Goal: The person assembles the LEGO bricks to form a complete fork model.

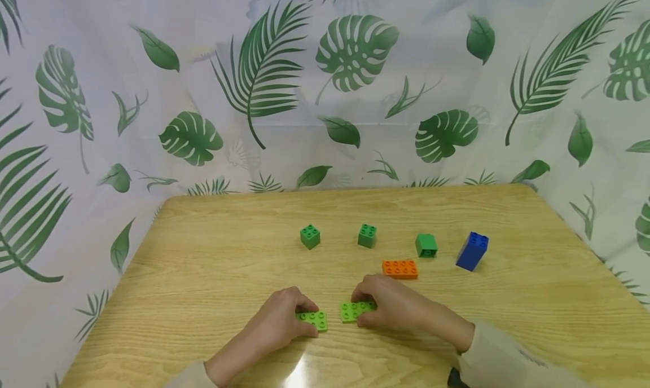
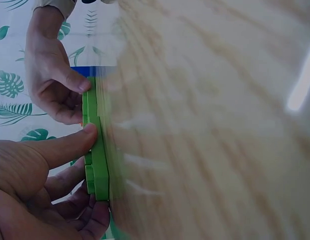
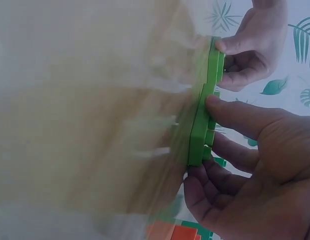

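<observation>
My left hand [image 1: 279,320] pinches a flat lime-green building brick [image 1: 316,320] between thumb and fingers, near the front of the table. A second flat lime-green brick [image 1: 351,312] lies just to its right, gripped the same way by my right hand [image 1: 388,303]. Seen from above, a small gap separates the two bricks, studs up. The left wrist view shows the left brick [image 2: 98,165] low on the tabletop, its outer end covered by fingers. In the right wrist view, thumb and fingers hold the right brick [image 3: 200,132] along its sides.
Behind the right hand lies an orange brick [image 1: 399,269]. Farther back stand a green brick [image 1: 310,237], another green brick [image 1: 367,236], a third green brick [image 1: 426,245] tipped on its side, and a tall blue brick [image 1: 472,251]. A leaf-patterned curtain [image 1: 284,168] borders the wooden table [image 1: 213,252].
</observation>
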A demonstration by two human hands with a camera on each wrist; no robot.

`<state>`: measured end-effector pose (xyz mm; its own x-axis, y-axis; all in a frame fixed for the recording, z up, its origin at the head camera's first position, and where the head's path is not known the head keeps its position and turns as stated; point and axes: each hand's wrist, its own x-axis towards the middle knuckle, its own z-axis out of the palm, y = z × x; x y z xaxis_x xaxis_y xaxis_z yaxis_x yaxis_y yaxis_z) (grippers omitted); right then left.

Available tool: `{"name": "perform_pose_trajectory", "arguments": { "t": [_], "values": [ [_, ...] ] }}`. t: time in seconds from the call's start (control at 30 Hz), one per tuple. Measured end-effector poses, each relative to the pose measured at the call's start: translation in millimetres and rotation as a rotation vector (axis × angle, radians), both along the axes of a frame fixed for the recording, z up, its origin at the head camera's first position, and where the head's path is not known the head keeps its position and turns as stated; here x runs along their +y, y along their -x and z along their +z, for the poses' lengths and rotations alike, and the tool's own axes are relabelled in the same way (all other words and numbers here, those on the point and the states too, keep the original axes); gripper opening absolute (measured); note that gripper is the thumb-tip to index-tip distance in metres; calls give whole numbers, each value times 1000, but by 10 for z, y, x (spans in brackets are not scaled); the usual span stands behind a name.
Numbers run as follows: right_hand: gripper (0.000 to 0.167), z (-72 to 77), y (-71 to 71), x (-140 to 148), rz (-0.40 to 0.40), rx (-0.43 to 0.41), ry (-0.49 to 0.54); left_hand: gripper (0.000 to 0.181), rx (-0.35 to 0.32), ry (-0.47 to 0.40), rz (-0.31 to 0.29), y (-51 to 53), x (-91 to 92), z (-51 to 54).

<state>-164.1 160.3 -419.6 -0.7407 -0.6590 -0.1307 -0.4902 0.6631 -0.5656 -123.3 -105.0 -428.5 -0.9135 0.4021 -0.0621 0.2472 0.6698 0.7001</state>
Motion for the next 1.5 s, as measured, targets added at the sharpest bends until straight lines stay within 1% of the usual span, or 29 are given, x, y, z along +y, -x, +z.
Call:
{"name": "perform_pose_trajectory", "arguments": {
  "t": [0.1, 0.3, 0.43, 0.63, 0.73, 0.83, 1.0, 1.1, 1.27, 1.5],
  "values": [
    [32, 7, -64, 51, 0, -12, -10, 32, 4, -3, -7, 2, 19, -2],
    [31, 11, -160, 138, 4, 4, -14, 33, 22, 12, -26, 6, 99, -6],
    [30, 17, -218, 179, 12, 16, -8, 33, 15, 13, -34, 19, 145, -7],
    [30, 13, -283, 179, 1, 9, -13, 33, -5, 3, -56, 16, 213, -4],
    [30, 10, -303, 171, 8, 28, -9, 34, -17, 8, -65, 11, 255, 0],
    [30, 9, -312, 161, 15, 48, 0, 34, -21, 14, -69, 8, 294, 4],
    [27, 16, -298, 126, 4, 38, 2, 34, -10, 15, -67, 16, 333, 10],
    [26, 22, -287, 97, 0, 26, -6, 34, -12, 10, -67, 21, 334, 8],
    [26, 18, -283, 82, 7, 34, -3, 34, -19, 8, -64, 24, 333, 9],
    [27, 23, -259, 85, 20, 37, 14, 34, -9, 18, -58, 25, 335, 7]
  ]
}}
